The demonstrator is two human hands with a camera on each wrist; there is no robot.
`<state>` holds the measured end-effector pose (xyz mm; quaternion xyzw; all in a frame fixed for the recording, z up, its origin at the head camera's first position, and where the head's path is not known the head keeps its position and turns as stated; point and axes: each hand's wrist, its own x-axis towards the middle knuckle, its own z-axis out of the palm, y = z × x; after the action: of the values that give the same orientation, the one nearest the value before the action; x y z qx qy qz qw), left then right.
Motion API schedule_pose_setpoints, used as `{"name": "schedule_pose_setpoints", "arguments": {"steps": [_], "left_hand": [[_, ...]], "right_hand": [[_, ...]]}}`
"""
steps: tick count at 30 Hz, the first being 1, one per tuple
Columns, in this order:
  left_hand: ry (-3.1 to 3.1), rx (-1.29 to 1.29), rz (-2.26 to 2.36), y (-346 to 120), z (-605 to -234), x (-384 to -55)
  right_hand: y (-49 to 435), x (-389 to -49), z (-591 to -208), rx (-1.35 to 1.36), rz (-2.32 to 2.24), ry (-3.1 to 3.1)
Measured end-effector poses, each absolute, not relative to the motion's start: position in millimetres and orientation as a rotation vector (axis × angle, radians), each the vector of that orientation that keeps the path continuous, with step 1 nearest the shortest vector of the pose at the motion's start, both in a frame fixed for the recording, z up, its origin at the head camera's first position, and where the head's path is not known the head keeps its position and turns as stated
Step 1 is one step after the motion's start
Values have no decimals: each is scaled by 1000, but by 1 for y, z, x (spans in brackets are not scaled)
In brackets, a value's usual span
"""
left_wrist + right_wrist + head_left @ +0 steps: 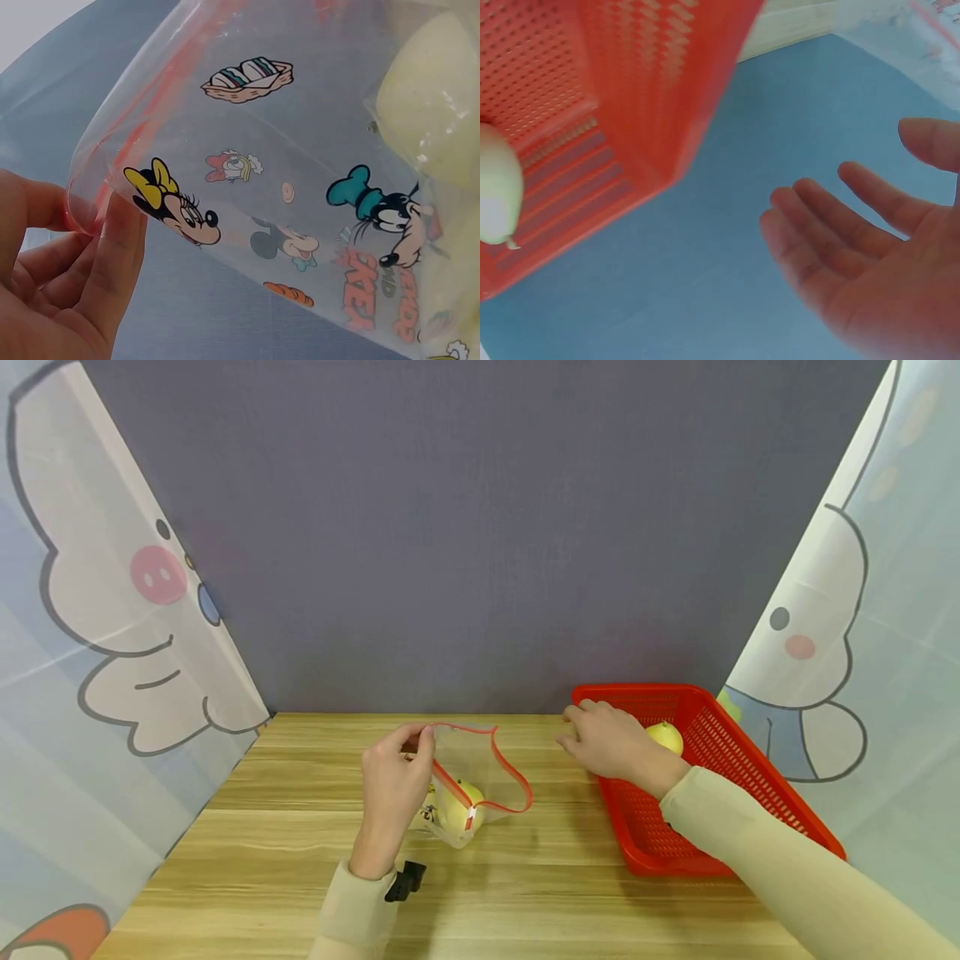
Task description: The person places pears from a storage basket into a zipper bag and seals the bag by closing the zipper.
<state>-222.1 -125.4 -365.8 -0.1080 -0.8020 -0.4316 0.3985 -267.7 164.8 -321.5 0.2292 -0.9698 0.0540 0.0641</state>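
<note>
My left hand (393, 783) pinches one edge of a clear zip bag (262, 135) with a red zip strip and cartoon prints. Its mouth gapes toward the right. Yellow pears (431, 97) lie in the bottom of the bag, on the table. Over the left rim of a red plastic basket (626, 839) reaches my right hand (611, 739), its fingers loosely spread with nothing in them, as the right wrist view shows. One yellow pear (666, 737) sits inside the basket, partly hidden behind the right wrist.
The wood-grain table (285, 860) ends at a dark grey panel (450, 543) at the back. Light curtains (135, 635) with cartoon figures hang on both sides. The basket stands at the table's right side.
</note>
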Motion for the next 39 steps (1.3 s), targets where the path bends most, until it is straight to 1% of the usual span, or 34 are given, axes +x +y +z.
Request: {"name": "schedule_pose_setpoints", "arguments": {"steps": [14, 21, 39], "left_hand": [[-2068, -273, -1091, -121, -369, -222], [-2065, -297, -1093, -119, -369, -224], [-2064, -298, -1095, -118, -371, -225]], "right_hand": [[201, -296, -340, 543, 324, -3022], [215, -307, -344, 532, 278, -3033], [255, -324, -350, 460, 289, -3044]]}}
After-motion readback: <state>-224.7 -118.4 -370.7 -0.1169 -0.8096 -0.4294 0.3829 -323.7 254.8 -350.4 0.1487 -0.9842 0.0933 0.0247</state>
